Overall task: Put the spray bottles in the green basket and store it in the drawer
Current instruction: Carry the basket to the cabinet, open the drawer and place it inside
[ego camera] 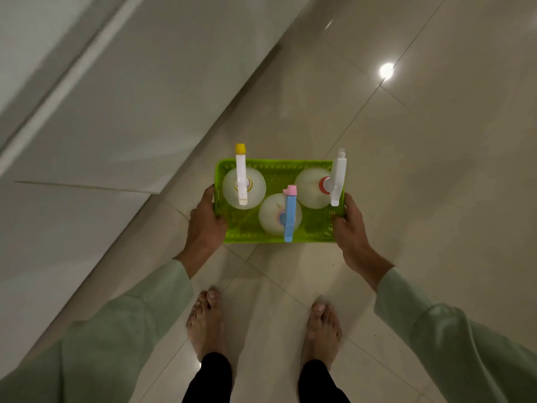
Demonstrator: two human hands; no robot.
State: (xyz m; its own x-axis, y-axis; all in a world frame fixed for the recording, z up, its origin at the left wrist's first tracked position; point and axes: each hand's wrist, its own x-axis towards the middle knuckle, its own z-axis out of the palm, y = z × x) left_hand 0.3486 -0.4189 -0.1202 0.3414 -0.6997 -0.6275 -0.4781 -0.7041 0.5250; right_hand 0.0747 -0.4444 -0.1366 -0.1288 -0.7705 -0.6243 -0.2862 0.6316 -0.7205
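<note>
Both arms extend forward in pale green sleeves. Left hand [205, 225] and right hand [350, 228] are each closed on opposite short sides of the bright green perforated plastic basket [276, 238], thumbs uppermost.

Three bottles are standing in the basket [319, 225]: one [231, 189] at its far left corner, one [309, 189] at its far right corner, one [271, 213] at the middle near its near edge. The left grip [205, 222] is holding its left edge, the right grip [350, 228] its right edge, above the floor [436, 170].
</note>
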